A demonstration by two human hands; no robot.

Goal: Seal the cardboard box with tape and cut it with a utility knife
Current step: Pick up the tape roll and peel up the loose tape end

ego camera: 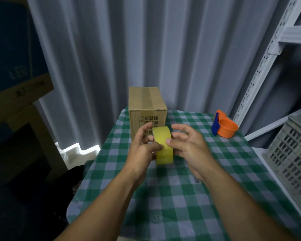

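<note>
A yellow roll of tape (pixel 164 148) is held upright above the table, just in front of the cardboard box (pixel 146 108). My left hand (pixel 143 148) grips the roll from its left side, thumb on the outer band. My right hand (pixel 188 145) holds it from the right, its thumb pressed on the top of the band and its fingers spread. The box stands closed at the table's far edge, with a strip of tape along its top seam and printed characters on its near face. No utility knife is in view.
A green-and-white checked cloth (pixel 181 197) covers the table. An orange and blue tape dispenser (pixel 223 126) lies at the far right. A grey plastic crate (pixel 292 153) and a white metal rack (pixel 261 70) stand to the right. Stacked cartons (pixel 16 94) fill the left.
</note>
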